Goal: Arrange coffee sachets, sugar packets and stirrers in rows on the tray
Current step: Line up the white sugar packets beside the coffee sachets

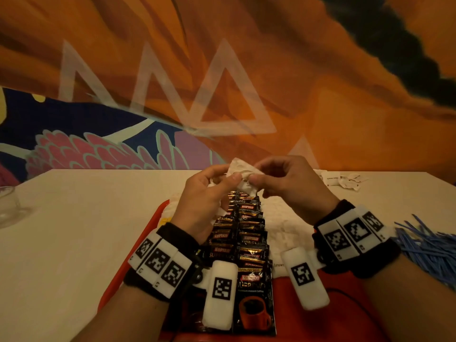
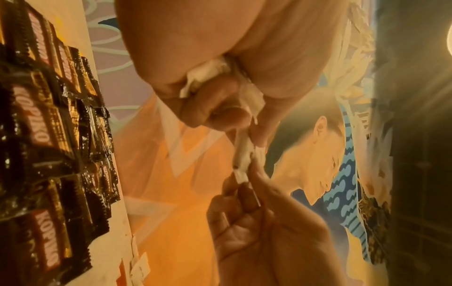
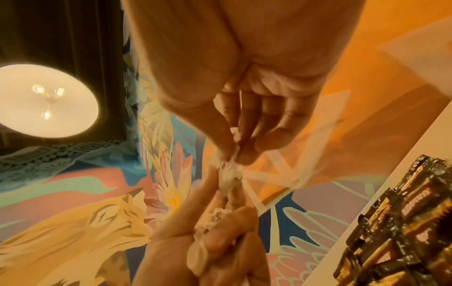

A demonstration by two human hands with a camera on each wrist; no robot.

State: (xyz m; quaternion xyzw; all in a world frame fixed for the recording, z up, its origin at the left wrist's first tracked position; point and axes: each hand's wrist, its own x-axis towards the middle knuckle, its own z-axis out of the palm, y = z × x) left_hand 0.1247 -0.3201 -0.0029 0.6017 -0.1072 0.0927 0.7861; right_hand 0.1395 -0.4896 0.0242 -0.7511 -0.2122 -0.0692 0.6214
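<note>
Both hands, left hand [image 1: 204, 206] and right hand [image 1: 291, 183], pinch white sugar packets [image 1: 243, 175] between their fingers; below the fingers, coffee sachets [image 1: 249, 233] line the red tray [image 1: 138, 245].

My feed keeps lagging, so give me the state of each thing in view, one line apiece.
left hand: raised over the tray, holds a bunch of sugar packets
right hand: pinches one sugar packet
coffee sachets: laid in two overlapping rows on the tray
red tray: flat on the table
blue stirrers: loose pile on the table, off the tray
</note>
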